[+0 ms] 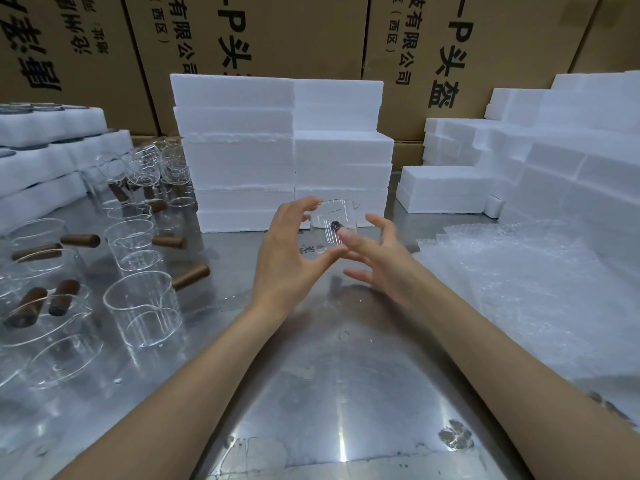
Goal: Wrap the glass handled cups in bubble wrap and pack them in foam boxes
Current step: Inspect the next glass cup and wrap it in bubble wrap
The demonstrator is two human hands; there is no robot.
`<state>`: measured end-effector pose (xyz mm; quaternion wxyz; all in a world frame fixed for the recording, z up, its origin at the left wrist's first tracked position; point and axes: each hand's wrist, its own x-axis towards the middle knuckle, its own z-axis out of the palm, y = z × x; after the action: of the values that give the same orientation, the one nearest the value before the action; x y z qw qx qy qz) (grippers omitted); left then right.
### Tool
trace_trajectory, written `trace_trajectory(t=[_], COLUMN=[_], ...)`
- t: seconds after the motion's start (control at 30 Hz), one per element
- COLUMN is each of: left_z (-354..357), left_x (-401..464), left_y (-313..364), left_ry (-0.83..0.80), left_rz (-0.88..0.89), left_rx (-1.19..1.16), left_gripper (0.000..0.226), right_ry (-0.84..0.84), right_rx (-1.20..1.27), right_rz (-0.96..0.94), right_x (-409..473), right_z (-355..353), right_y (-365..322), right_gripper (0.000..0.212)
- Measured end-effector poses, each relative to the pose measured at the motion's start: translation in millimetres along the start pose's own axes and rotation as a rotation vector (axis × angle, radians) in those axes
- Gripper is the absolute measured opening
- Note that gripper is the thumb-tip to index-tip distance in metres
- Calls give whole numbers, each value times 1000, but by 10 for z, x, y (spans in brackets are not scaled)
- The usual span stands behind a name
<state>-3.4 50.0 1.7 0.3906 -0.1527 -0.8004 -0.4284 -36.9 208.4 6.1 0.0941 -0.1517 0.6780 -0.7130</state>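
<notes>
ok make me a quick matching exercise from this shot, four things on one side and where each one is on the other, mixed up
Things:
1. glass cup
2. bubble wrap
3. cups with wooden handles
4. tall stack of foam boxes

Places:
A. spread on the table's right side
B. centre back, in front of the cardboard cartons
C. held up between the left hand and right hand
D. standing in a group on the table's left side

Pairs: 1-C, 2-A, 3-D, 4-B

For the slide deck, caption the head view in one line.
Left hand holds a clear glass cup over the steel table, right hand open beside it, bubble wrap at right.
</notes>
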Motion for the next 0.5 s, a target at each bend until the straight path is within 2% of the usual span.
trace_trajectory(t=[0.1, 0.2, 0.37, 0.43, 0.5], left_z=[0, -17, -38, -40, -44], left_x=[6, 1, 15, 19, 17], left_y=[11, -10, -29, -32, -33], left_ry=[-16, -82, -76, -54, -24], left_rz=[68, 48, 43, 51, 69], left_rx=[31, 37, 65, 79, 109], left_gripper=[66, 81, 68, 63, 60], right_ry=[0, 0, -128, -141, -106], right_rx=[16, 174, 261, 238, 192], right_rz=[-20, 26, 58, 59, 56], right_x=[-1, -7, -45, -47, -35], right_z=[-3, -18, -71, -74, -47], right_y=[-3, -61, -121, -124, -122], right_gripper=[88, 70, 34, 34, 51])
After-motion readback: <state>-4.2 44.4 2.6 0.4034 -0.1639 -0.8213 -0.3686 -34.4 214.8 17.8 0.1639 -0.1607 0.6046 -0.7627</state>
